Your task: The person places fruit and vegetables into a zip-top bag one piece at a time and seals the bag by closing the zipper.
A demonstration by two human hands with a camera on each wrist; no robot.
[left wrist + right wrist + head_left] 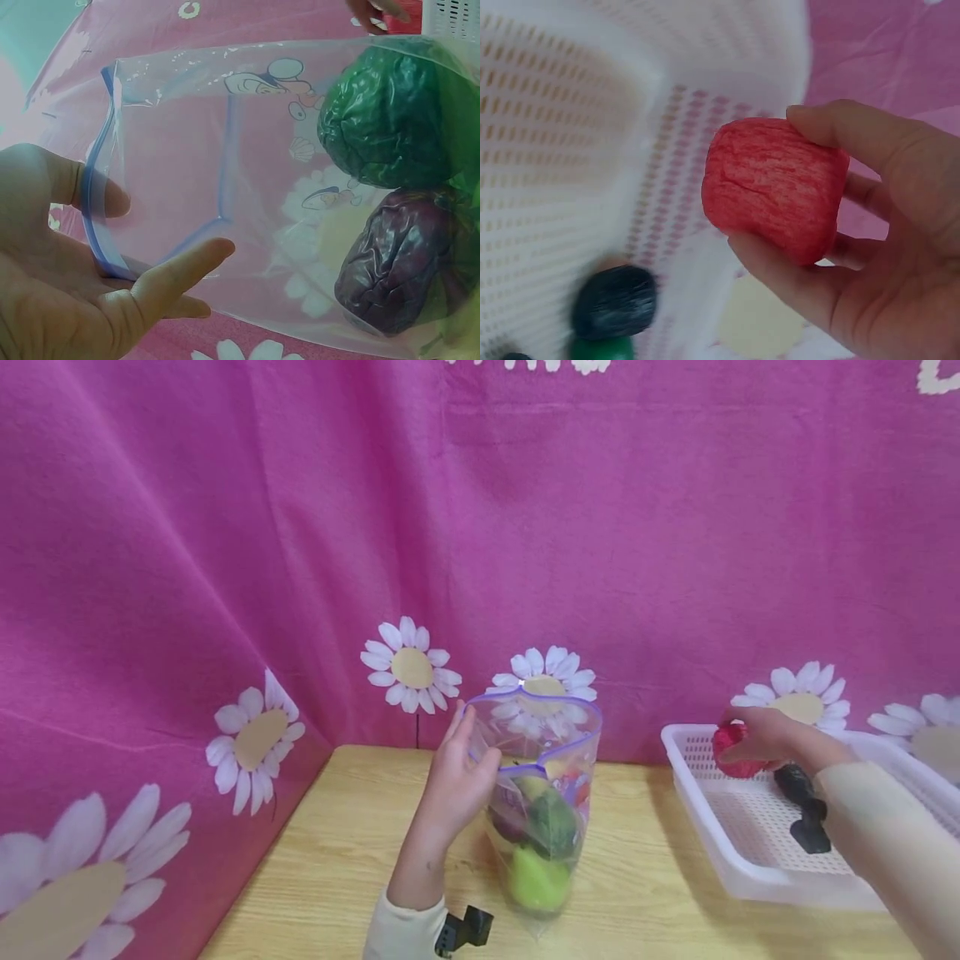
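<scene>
My left hand [463, 785] holds the purple-edged mouth of a clear zip bag [588, 752], which stands upright on the table with its top open. In the left wrist view the bag's rim runs between the thumb and fingers. Inside the bag are a crinkled dark green ball [390, 112], a wrinkled dark purple lump [394, 262] and a light green fruit [538, 881] at the bottom. Over the far left part of a white basket [720, 852], my right hand [900, 217] grips a red streaked apple [776, 187] between thumb and fingertips.
In the basket lie a dark, shiny rounded thing [615, 300] and a green one [604, 349] beside it. A pink cloth [637, 568] with white daisies hangs behind and to the left of the wooden table [360, 827].
</scene>
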